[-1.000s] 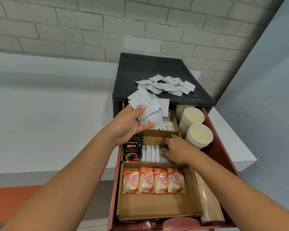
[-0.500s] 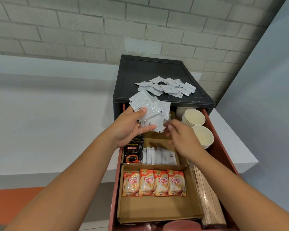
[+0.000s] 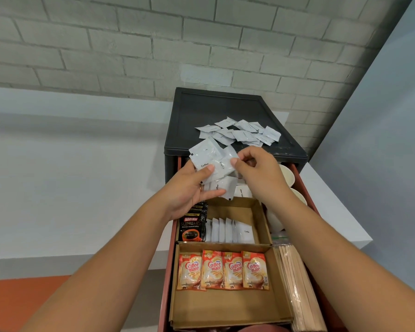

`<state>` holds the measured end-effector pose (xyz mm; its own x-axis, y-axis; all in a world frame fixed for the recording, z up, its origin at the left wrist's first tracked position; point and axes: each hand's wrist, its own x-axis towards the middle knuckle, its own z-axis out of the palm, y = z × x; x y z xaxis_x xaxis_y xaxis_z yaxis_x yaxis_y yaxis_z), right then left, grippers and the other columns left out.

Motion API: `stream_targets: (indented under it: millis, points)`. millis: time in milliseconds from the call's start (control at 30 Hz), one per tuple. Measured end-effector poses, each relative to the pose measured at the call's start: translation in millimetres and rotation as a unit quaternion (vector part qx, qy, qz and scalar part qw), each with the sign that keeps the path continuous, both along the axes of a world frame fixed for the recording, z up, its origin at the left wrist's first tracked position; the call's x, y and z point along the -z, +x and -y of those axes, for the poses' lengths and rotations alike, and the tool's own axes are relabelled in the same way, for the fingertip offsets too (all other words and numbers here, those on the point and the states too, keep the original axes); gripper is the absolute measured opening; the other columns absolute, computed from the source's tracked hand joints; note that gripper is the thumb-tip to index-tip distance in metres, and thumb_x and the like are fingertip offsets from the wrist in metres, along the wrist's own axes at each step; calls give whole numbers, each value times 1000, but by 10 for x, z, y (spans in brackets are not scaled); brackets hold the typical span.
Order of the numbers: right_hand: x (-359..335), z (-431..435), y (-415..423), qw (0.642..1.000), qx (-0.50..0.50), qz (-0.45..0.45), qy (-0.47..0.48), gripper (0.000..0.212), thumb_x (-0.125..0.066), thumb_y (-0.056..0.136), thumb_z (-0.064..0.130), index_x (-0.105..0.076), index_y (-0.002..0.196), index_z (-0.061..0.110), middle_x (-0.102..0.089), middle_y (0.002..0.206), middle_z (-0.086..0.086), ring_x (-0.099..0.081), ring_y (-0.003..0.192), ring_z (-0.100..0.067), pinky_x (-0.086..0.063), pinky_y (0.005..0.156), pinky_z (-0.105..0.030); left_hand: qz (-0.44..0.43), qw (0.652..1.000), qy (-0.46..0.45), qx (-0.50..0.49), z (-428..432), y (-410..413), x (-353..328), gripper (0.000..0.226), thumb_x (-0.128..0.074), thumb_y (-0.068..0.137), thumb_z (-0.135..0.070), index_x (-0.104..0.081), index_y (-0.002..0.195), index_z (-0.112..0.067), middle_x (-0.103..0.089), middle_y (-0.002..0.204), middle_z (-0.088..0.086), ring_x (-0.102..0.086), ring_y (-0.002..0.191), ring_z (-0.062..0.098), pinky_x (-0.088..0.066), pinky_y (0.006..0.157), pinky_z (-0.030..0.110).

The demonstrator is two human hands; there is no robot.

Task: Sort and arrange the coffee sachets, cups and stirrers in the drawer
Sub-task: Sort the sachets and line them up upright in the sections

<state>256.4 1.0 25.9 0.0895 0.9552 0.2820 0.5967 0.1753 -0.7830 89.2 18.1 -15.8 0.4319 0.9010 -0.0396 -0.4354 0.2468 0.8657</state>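
Right now, in the head view, the left hand (image 3: pixel 189 188) grips a messy fan of white paper coffee sachets (image 3: pixel 210 161) between thumb and fingers, up above the open red-brown drawer (image 3: pixel 168 279). The right hand (image 3: pixel 256 171) pinches the edge of one sachet in that fan.

If the right hand tugs too fast, I think other sachets could slide out and drop. They might fall into the brown cardboard box (image 3: pixel 233 212) below the left hand and knock over the row of standing white sachets (image 3: pixel 222 232) there. Or they could fall outside the drawer.

A heap of loose white sachets (image 3: pixel 240 134) waits on the black cabinet top beyond both hands.

A second ago the right hand was down at the standing row. Half a second ago it was coming up, holding nothing. Now it has reached the fan. The left hand has hardly moved.
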Motion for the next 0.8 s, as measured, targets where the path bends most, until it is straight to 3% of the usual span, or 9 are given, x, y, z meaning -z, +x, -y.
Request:
stream_targets:
  millis: [33, 133, 233, 400, 567, 700, 800]
  points:
    - [-19, -3, 16, 1000, 6, -20, -3, 7, -61, 93, 24, -60, 88, 20, -63, 89, -3, -59, 74, -11, -52, 71, -27, 1, 1000, 0, 0, -3, -1, 2, 33, -51, 101, -14, -51, 131, -29, -72, 117, -8, -69, 108, 22, -60, 76, 34]
    - [-88, 0, 65, 996, 5, -93, -8, 10, -59, 95, 19, -56, 86, 22, -66, 86, -3, -66, 65, -3, -50, 55, -15, 0, 1000, 1, 2, -9, 2, 10, 32, -50, 101, -14, -52, 129, -31, -71, 118, -9, -69, 108, 21, -60, 76, 34]
    - [-151, -6, 108, 993, -4, -120, -11, 11, -60, 95, 14, -56, 87, 21, -67, 83, -4, -68, 63, -5, -49, 52, -12, -4, 1000, -2, -2, -10, 8, 9, 32, -50, 101, -14, -52, 127, -33, -68, 123, -7, -69, 107, 20, -60, 75, 33]
    - [-207, 14, 206, 996, 2, -86, 23, 19, -61, 94, 12, -53, 94, 30, -66, 89, 0, -67, 68, -9, -52, 59, -18, 1, 1000, -9, -5, -13, -4, 10, 31, -51, 101, -13, -53, 126, -32, -67, 124, -5, -70, 107, 19, -60, 75, 33]
    - [-273, 89, 228, 996, -71, -49, 32, 56, -59, 93, 4, -41, 123, 48, -59, 105, 6, -71, 82, -8, -58, 69, -20, -9, 1000, -9, -5, -17, 5, 11, 38, -51, 101, -13, -49, 136, -28, -63, 131, -1, -68, 110, 22, -60, 78, 34]
    - [-271, 87, 142, 995, -89, -50, 15, 41, -55, 95, 4, -55, 111, 42, -57, 115, 11, -70, 80, -2, -56, 67, -16, -13, 1000, -3, -1, -11, 4, 10, 41, -52, 100, -14, -47, 139, -27, -62, 132, -1, -68, 110, 22, -60, 78, 35]
    - [-254, 60, 91, 998, -53, -21, 26, 25, -57, 95, 12, -58, 98, 37, -55, 99, 24, -61, 83, 3, -47, 57, -6, -11, 1000, -1, 1, -7, -2, 6, 40, -52, 100, -14, -47, 137, -29, -62, 132, -2, -68, 111, 22, -60, 79, 35]
